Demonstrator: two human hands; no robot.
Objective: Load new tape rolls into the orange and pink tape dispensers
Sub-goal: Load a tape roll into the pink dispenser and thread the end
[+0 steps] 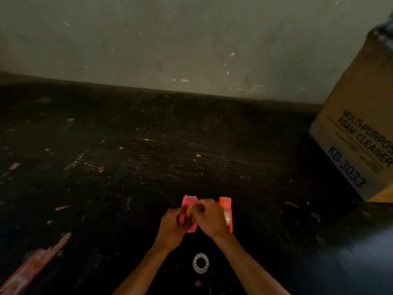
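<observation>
The pink tape dispenser (189, 202) lies on the dark, scratched floor, partly covered by both hands. My left hand (171, 225) grips its left side, where a small yellow-orange part (188, 211) shows between my fingers. My right hand (210, 218) pinches at the dispenser's top middle, fingers closed. The orange dispenser (227, 211) stands just right of my right hand, with a clear tape roll visible inside it. A loose clear tape roll (200, 263) lies flat on the floor between my forearms, nearer to me.
A large cardboard box (359, 133) printed "Multipurpose Foam Cleaner" stands at the right against the grey wall (170, 50). Scraps and paint marks dot the floor; a pinkish smear (38, 262) runs along the lower left. A small pink bit (198, 283) lies near the bottom edge.
</observation>
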